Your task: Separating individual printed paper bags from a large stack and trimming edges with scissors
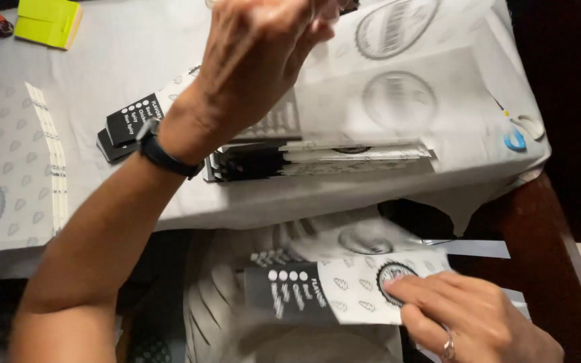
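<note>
My left hand [257, 54] is raised over the table with its fingers pinched on a thin translucent paper sheet [405, 101] that drapes over the table top. A dark watch band circles that wrist. Low at the right, my right hand [469, 316], wearing a ring, grips a flat black-and-white printed paper sleeve [331, 292] below the table edge. A stack of the same flat sleeves [317, 161] lies on the table just under my left wrist.
A yellow-green pad [48, 21] lies at the far left corner. Blue-handled scissors [519, 133] show under the paper at the right. A pile of printed sheets [8, 175] lies at the left. Dark wooden furniture [546, 228] stands at the right.
</note>
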